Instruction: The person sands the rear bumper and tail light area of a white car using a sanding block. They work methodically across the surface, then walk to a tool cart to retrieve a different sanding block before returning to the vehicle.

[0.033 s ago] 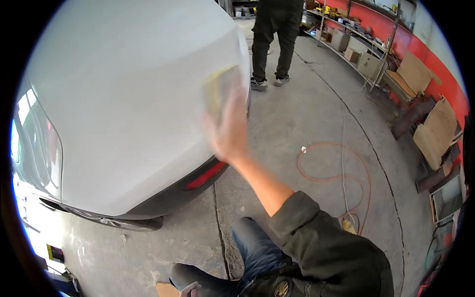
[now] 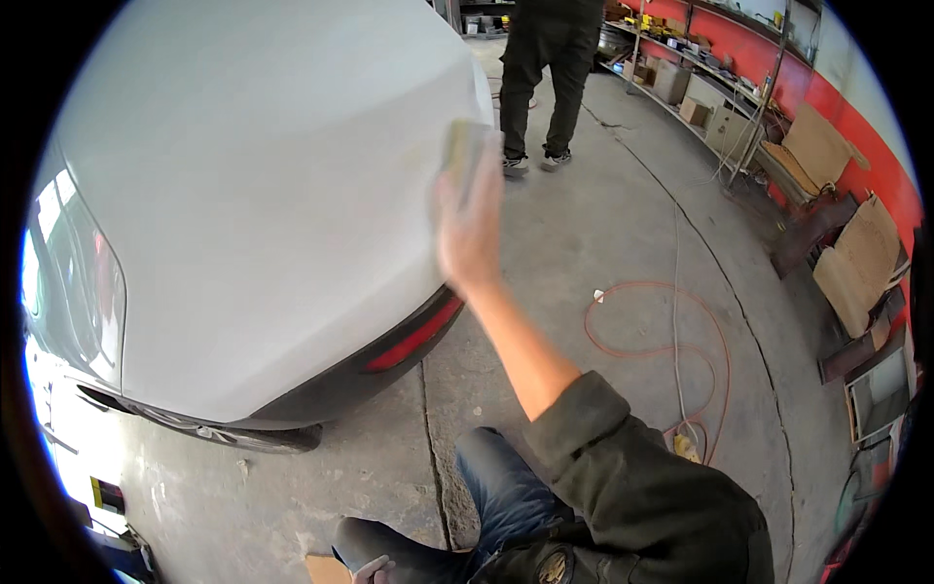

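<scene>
My right hand is blurred by motion at the rounded right edge of a pale grey bumper. It is closed on a sanding block, a flat yellow and grey pad held against the painted surface. The fingers point away from me along the block. At the lower edge, my left hand rests by my knee, only partly in view. Its visible fingers lie stretched out, with nothing seen in them. Below the pale surface runs a black lower trim with a red reflector.
Another person stands beyond the bumper's far corner. An orange hose and a grey cable lie looped on the concrete floor to the right. Loaded shelves and cardboard pieces line the red wall. A tyre sits under the car.
My right hand and the sanding block have moved to the right, toward the bumper's edge. The left hand has stayed in place.
</scene>
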Demonstrator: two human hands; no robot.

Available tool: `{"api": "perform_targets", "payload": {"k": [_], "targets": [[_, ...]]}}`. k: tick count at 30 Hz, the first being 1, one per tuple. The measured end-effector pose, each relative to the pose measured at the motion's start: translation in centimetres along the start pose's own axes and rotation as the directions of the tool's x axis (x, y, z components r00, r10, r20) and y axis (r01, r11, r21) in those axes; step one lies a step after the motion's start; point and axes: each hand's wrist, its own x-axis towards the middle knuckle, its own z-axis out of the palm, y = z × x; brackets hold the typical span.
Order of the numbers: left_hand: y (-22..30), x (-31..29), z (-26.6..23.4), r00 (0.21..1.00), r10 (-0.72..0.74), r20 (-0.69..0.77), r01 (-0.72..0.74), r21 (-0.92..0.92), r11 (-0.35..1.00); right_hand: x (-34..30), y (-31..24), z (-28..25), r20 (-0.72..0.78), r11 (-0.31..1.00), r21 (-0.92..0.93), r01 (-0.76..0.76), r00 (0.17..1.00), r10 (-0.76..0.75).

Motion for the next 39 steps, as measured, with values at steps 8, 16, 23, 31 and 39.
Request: {"api": "perform_targets", "payload": {"k": [8, 16, 23, 31, 39], "targets": [[0.5, 1.6, 2.7, 0.99, 0.133, 0.053, -0.127, -0.101, 0.987, -4.3, -4.2, 1.3, -0.041, 0.965, -0.013, -0.261, 0.965, 0.261], [-2.1, 0.3, 4.5, 0.995, 0.099, 0.027, -0.092, -0.185, 0.978, 4.1, -0.7, -10.2, 0.078, 0.76, 0.469, -0.449, 0.879, 0.47], [6.1, 4.8, 7.7, 0.985, 0.174, -0.01, -0.165, -0.375, 0.912, -11.5, -8.1, -12.7, 0.783, 0.265, 0.091, -0.96, 0.234, 0.577], [8.2, 7.6, 9.6, 0.99, 0.127, 0.065, -0.117, -0.143, 0.983, -12.8, -6.9, -11.8, 0.992, 0.774, 0.036, -0.632, 0.118, 0.049], [4.1, 6.9, 9.0, 0.979, 0.176, -0.105, -0.188, -0.117, 0.975, 4.5, 0.1, -12.1, 0.699, 0.95, -0.089, 0.298, 0.698, -0.153]]}}
